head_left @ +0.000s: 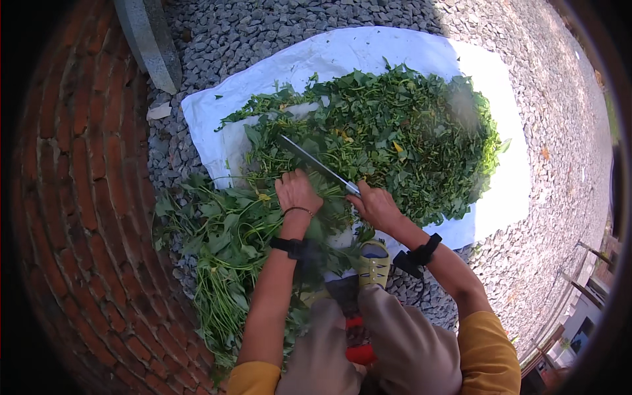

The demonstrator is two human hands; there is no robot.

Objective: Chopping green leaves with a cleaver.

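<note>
My right hand (378,207) is closed round the handle of a knife (317,164), whose long blade points away to the upper left over the greens. Just left of it, my left hand (298,193) is closed on leafy stems (253,227), pressing them down close to the blade. Long uncut stems and leaves trail from that hand toward the lower left. Beyond both hands, a broad heap of chopped leaves (408,131) covers much of a white sheet (263,85). Part of a pale board or slab (240,141) shows at the heap's left side.
A bundle of long green stems (227,296) lies on the gravel (227,39) at left, beside a brick wall (85,197). A grey post (151,46) stands at the upper left. My foot in a yellow shoe (374,263) is at the sheet's near edge.
</note>
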